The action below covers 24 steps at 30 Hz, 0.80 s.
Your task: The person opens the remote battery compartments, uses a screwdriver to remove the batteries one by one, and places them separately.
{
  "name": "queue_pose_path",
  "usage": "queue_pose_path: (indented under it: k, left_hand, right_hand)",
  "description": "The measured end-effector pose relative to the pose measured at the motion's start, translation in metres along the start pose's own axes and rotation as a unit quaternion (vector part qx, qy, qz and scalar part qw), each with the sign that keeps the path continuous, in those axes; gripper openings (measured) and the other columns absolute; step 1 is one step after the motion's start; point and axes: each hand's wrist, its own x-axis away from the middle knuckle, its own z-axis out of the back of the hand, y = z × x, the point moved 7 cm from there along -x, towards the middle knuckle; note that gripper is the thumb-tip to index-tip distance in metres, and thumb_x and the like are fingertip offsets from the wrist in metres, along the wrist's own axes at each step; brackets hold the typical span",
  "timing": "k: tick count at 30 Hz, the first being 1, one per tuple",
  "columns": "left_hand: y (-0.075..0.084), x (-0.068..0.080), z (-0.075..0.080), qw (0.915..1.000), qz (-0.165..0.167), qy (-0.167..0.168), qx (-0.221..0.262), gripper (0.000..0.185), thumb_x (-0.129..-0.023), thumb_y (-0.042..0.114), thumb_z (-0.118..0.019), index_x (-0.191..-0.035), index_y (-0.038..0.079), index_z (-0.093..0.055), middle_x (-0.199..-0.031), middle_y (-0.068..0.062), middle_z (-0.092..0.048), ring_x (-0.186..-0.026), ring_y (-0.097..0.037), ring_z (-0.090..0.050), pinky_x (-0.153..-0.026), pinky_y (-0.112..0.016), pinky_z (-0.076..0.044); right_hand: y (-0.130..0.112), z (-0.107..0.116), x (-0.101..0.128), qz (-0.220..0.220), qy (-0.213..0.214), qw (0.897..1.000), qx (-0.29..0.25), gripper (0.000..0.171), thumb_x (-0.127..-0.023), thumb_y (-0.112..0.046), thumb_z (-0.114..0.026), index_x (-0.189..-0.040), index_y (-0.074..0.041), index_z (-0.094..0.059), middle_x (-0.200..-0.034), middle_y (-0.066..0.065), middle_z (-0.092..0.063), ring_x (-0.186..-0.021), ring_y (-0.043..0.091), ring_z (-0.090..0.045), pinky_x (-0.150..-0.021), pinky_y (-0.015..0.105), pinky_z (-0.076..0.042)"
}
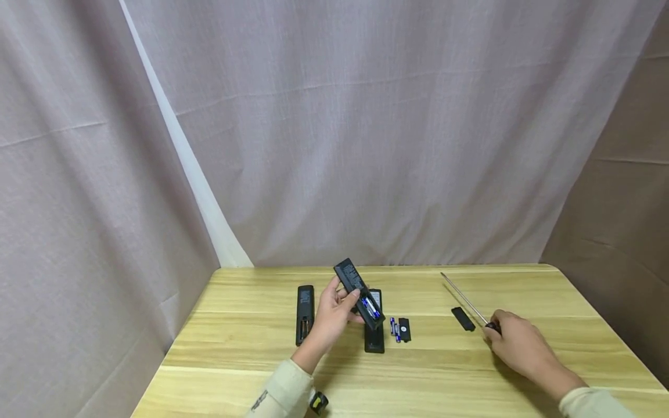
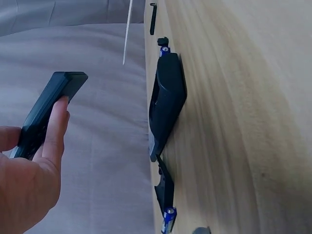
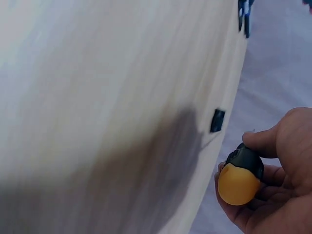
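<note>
My left hand (image 1: 330,316) grips a black remote control (image 1: 349,276) above the table, thumb on its back. The remote's battery compartment is uncovered, and blue and silver batteries (image 1: 370,306) lie inside. In the left wrist view the same remote (image 2: 48,109) is seen edge-on between thumb and fingers. My right hand (image 1: 520,343) holds a screwdriver by its handle, its long metal shaft (image 1: 465,297) pointing away and to the left. The rounded handle end (image 3: 239,185) is yellow in the right wrist view. A black battery cover (image 1: 463,319) lies on the table just left of the screwdriver.
Partly under the held remote, a second remote (image 1: 374,343) lies on the wooden table (image 1: 428,377). A third (image 1: 305,307) lies left with its compartment uncovered. Loose batteries (image 1: 395,330) sit beside another cover (image 1: 405,330). A black and yellow thing (image 1: 318,402) shows by my left sleeve.
</note>
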Motion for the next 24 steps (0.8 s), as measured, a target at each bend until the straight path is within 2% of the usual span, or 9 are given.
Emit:
queue_pose_path:
  k: [4, 12, 16, 18, 24]
  left_hand:
    - [0.000, -0.003, -0.005, 1.0000, 0.000, -0.007, -0.006, 0.047, -0.110, 0.007, -0.055, -0.156, 0.010, -0.044, -0.139, -0.026, -0.070, -0.103, -0.030, -0.079, -0.083, -0.068, -0.064]
    - [0.001, -0.020, -0.014, 1.0000, -0.003, 0.002, -0.005, 0.047, -0.111, 0.008, -0.054, -0.156, 0.013, -0.043, -0.137, -0.028, -0.070, -0.109, -0.034, -0.079, -0.077, -0.046, -0.072]
    - [0.001, -0.031, -0.017, 0.9999, -0.012, 0.009, 0.003, 0.045, -0.111, 0.008, -0.055, -0.154, 0.013, -0.045, -0.137, -0.032, -0.069, -0.112, -0.038, -0.078, -0.076, -0.045, -0.072]
    - [0.002, -0.035, -0.019, 0.9997, -0.018, 0.014, 0.007, 0.044, -0.111, 0.007, -0.055, -0.153, 0.013, -0.045, -0.135, -0.032, -0.069, -0.111, -0.038, -0.078, -0.077, -0.051, -0.071]
    - [0.000, -0.040, -0.018, 0.9985, -0.024, 0.049, 0.007, 0.038, -0.111, 0.006, -0.054, -0.148, 0.008, -0.045, -0.132, -0.033, -0.070, -0.104, -0.032, -0.079, -0.069, -0.039, -0.071]
  right_hand:
    - [-0.017, 0.000, 0.004, 0.010, 0.010, 1.000, -0.020, 0.015, -0.100, -0.013, -0.070, -0.090, -0.009, -0.061, -0.076, 0.000, -0.055, -0.068, 0.017, -0.049, -0.057, 0.030, -0.038]
    - [-0.054, 0.007, 0.013, 0.048, 0.046, 0.997, -0.046, 0.012, -0.096, -0.012, -0.078, -0.094, -0.012, -0.066, -0.079, -0.005, -0.055, -0.067, 0.006, -0.045, -0.055, 0.022, -0.034]
    - [-0.072, 0.011, 0.018, 0.074, 0.065, 0.994, -0.046, 0.014, -0.095, -0.012, -0.080, -0.094, -0.015, -0.066, -0.081, -0.008, -0.054, -0.069, 0.003, -0.045, -0.057, 0.020, -0.035]
    - [-0.080, 0.014, 0.021, 0.086, 0.071, 0.993, -0.045, 0.016, -0.095, -0.013, -0.080, -0.094, -0.017, -0.065, -0.081, -0.009, -0.053, -0.070, 0.001, -0.045, -0.058, 0.020, -0.037]
    - [-0.097, 0.017, 0.029, 0.113, 0.078, 0.989, -0.053, 0.016, -0.095, -0.012, -0.080, -0.098, -0.019, -0.066, -0.082, -0.013, -0.052, -0.070, -0.002, -0.045, -0.059, 0.018, -0.038]
